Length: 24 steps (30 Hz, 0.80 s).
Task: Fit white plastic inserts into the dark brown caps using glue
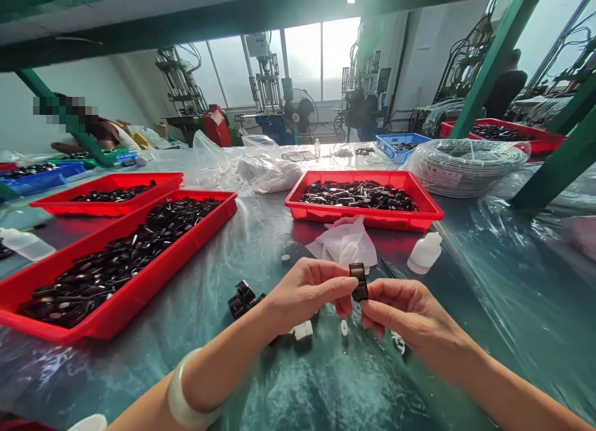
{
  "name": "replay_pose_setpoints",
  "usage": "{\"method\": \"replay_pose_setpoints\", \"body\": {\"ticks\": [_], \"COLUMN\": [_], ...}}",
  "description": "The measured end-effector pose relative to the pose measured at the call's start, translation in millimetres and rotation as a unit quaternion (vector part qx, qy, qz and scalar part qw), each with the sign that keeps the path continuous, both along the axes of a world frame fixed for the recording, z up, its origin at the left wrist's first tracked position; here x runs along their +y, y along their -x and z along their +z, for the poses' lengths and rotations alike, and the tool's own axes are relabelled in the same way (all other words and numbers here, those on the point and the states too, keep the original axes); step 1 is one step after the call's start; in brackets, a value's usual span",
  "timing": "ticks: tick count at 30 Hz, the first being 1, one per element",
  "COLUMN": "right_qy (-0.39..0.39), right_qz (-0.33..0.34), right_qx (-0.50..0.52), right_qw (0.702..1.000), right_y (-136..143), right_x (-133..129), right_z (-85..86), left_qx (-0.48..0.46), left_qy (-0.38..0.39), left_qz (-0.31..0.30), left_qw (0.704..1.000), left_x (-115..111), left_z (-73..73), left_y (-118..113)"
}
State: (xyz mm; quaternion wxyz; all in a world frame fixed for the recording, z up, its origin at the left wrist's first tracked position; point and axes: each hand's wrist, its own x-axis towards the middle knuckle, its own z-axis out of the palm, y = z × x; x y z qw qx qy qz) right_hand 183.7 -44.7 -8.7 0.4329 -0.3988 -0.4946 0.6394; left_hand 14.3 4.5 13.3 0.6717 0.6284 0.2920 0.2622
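Note:
A small dark, glossy plastic piece (357,271) is pinched upright between the fingertips of my left hand (310,288) and my right hand (410,310). Both hands touch it, the left from its side and the right near its lower end. Under my hands a small white oval piece (344,328) lies on the plastic-covered table. White blocks (302,330) sit beside my left wrist, partly hidden by it. Several black pieces (243,297) are heaped left of my left forearm. A crumpled white cloth or tissue (347,244) lies just beyond my fingers.
Red trays (363,217) (112,316) full of dark pieces stand ahead and at left. A white squeeze bottle (424,253) lies to the right, another bottle (28,244) at far left. A wrapped cable coil (465,167) sits behind. Green shelf posts (559,158) frame the table; people work farther off.

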Motion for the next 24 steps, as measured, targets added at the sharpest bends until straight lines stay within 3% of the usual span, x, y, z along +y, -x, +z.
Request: {"method": "replay_pose_setpoints", "body": {"ticks": [6, 13, 24], "right_qy": [0.003, -0.007, -0.01], "right_qz": [-0.032, -0.035, -0.03], "right_qx": [-0.002, -0.016, -0.033], "right_qw": [0.999, 0.999, 0.999], "right_y": [0.0, 0.7, 1.1], "right_x": [0.0, 1.2, -0.5], "right_z": [-4.1, -2.6, 1.0], "left_qx": [-0.035, -0.038, -0.057], "left_qy": [0.055, 0.057, 0.049], "left_qz": [0.02, 0.047, 0.038], "left_qw": [0.998, 0.997, 0.996], "left_x": [-5.4, -8.9, -9.6], "left_z": [-4.9, -4.8, -8.4], "left_y": [-1.4, -5.6, -4.8]}}
